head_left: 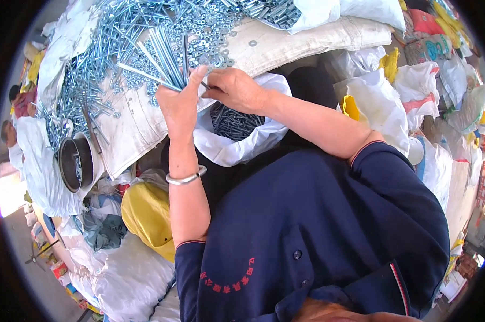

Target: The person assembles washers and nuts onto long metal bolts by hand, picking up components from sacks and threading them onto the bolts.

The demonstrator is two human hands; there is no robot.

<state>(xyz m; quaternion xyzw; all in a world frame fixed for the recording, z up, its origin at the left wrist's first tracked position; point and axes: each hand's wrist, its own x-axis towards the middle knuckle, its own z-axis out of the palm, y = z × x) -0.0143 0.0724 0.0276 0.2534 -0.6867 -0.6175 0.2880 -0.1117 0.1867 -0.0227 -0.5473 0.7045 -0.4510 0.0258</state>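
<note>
My left hand (179,107) is closed around a bundle of long silvery bolts (166,56), which fan upward and to the left. My right hand (241,90) is beside it, with thumb and fingers pinched together at the left hand's fingertips. A short dark end shows between the two hands, but what the right fingers hold is mostly hidden. Below both hands stands an open white woven sack (221,153) with many dark screws (237,122) inside. Beyond the hands a heap of loose bolts (105,45) and small nuts and washers (202,29) covers the cloth.
Pale cloth (306,45) covers the work surface. A round dark metal pan (71,161) sits at its left edge. A yellow sack (147,212) and white sacks (119,268) lie at lower left. More sacks (376,94) crowd the right. Two people are at far left.
</note>
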